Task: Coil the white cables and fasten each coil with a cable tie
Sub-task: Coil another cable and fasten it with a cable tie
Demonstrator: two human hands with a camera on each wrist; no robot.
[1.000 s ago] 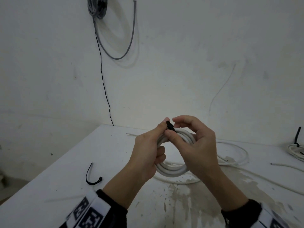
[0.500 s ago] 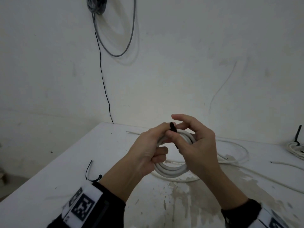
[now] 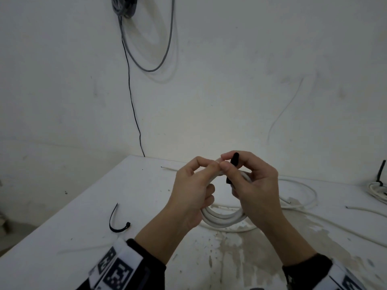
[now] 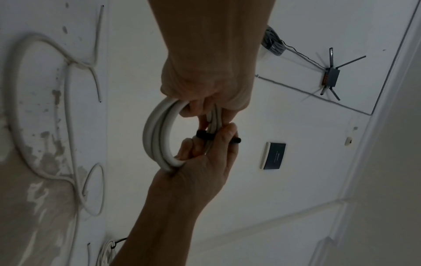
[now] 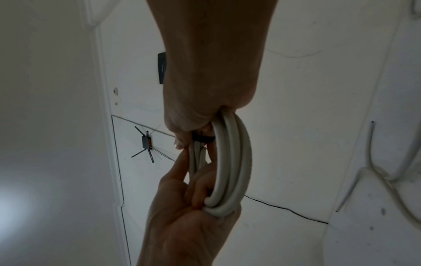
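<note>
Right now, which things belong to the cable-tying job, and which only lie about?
Job:
white cable coil, gripped by left hand
black cable tie, pinched by right hand
spare black cable tie
loose white cable

Lying about:
grey wall cable
router

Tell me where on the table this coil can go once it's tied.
Bare patch: the near-left table, between the left edge and the spare tie. Also the far-left corner behind the hands. Crowded: loose cable loops behind and right of the coil, and a tied bundle sits at the right edge.
</note>
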